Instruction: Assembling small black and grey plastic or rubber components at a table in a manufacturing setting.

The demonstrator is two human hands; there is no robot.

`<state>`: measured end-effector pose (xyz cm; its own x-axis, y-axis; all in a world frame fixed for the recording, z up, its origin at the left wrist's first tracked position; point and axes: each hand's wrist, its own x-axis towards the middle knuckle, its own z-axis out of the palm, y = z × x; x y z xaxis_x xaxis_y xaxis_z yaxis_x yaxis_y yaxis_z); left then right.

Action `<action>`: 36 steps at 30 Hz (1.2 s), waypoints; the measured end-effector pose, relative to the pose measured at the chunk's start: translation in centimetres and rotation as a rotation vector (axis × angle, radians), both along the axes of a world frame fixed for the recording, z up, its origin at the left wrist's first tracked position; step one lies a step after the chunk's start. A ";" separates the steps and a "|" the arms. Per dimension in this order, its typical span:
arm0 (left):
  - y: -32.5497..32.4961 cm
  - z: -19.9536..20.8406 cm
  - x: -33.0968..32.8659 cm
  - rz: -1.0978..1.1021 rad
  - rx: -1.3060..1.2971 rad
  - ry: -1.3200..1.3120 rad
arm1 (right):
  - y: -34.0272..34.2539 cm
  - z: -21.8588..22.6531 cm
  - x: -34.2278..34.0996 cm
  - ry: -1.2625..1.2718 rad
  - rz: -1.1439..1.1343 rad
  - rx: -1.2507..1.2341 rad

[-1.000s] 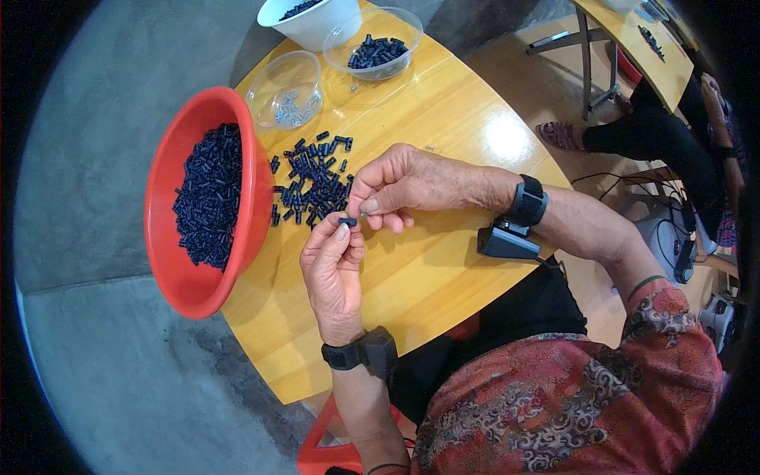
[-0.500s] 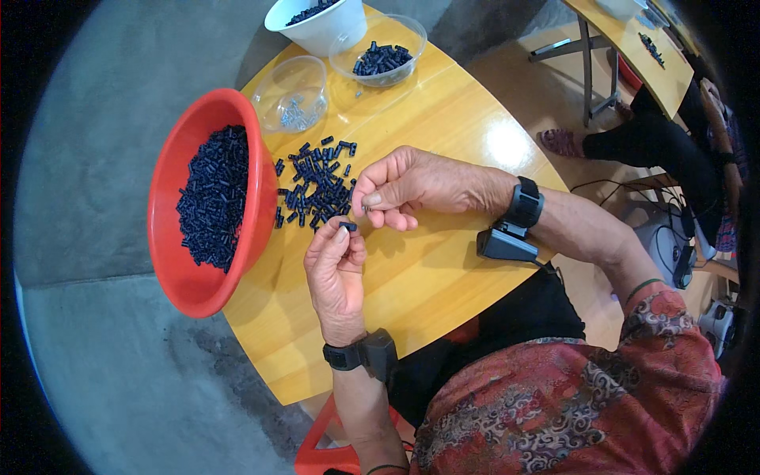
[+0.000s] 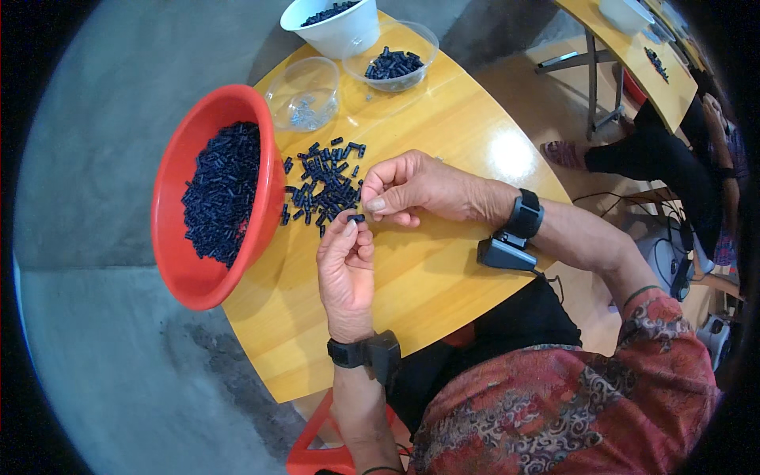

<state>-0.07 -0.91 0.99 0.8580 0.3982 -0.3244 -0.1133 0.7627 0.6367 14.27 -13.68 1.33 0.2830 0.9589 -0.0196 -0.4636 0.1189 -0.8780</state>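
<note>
Between the thumb and fingertips of my left hand (image 3: 347, 269) is a small dark plastic piece (image 3: 358, 218), short and tube-like. Close by, the thumb and forefinger of my right hand (image 3: 405, 188) pinch together at the end of that piece. What they hold is too small to make out. Past both hands a loose pile of similar dark pieces (image 3: 331, 180) lies spread on the yellow wooden table (image 3: 427, 273). A shallow clear bowl (image 3: 279, 95) beyond the pile contains small silvery metal parts (image 3: 304, 115).
On the left a large red basin (image 3: 275, 186), tilted, contains many dark pieces. A clear bowl (image 3: 431, 49) and a white tub (image 3: 348, 33) with more stand at the far edge. Another person's leg (image 3: 617, 161) and a second table (image 3: 633, 59) are at right.
My hands have come together, the right fingertips now right at the dark piece in my left. The whole view has shifted slightly; the pile and bowls look unchanged.
</note>
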 end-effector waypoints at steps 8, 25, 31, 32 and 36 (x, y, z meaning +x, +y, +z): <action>-1.4 0.3 0.8 0.043 -0.013 -0.001 | -0.1 -0.1 -0.9 -0.664 -0.361 0.033; -2.3 0.2 1.5 0.096 0.066 -0.030 | -0.9 1.4 -0.5 -1.228 -0.475 0.093; -2.3 0.2 1.3 0.057 0.146 0.037 | -1.0 0.8 0.6 -1.326 -0.385 0.143; -2.4 0.4 1.4 0.049 0.245 0.062 | -1.0 0.8 0.6 -1.375 -0.394 0.183; -1.5 0.7 0.9 -0.041 0.443 0.113 | -1.1 1.2 0.7 -1.360 -0.330 0.170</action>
<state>0.85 -2.45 1.65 0.8452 0.4860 -0.2225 0.0000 0.4163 0.9092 15.00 -14.83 2.54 0.1962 0.8085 0.5548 0.7929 0.2021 -0.5748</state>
